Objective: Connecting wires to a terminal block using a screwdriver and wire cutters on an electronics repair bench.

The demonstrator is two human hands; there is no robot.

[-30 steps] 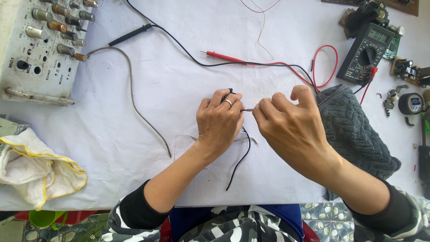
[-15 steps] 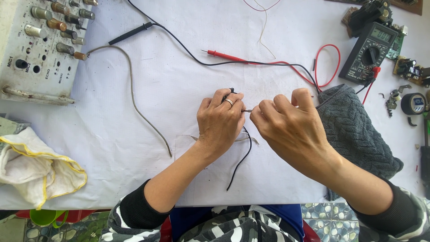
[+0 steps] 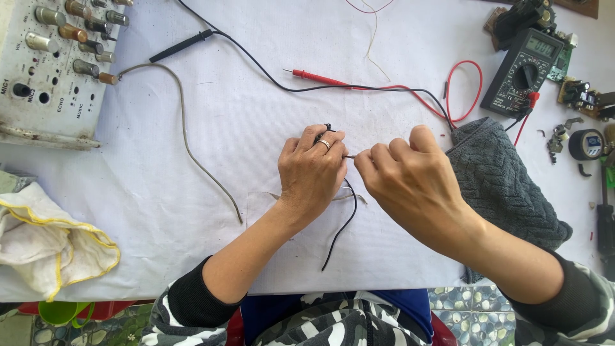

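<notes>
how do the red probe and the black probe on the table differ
The red probe lies near the table's middle, tip pointing left; the black probe lies further left, near the grey panel, angled upward to the right. Both lie untouched, each trailing a lead of its own colour.

Layout around the multimeter (image 3: 526, 72)
Probes (image 3: 320, 78) lie left of it, panel (image 3: 48, 67) far left (surface (image 3: 256, 128) edge), knitted cloth (image 3: 500, 186) just before it.

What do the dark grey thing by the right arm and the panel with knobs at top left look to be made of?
The grey cloth looks like soft knitted or woven fabric: ribbed texture, rumpled folds. The panel seems painted metal, off-white and scuffed, with shiny metallic knobs, though plastic can't be ruled out.
</notes>
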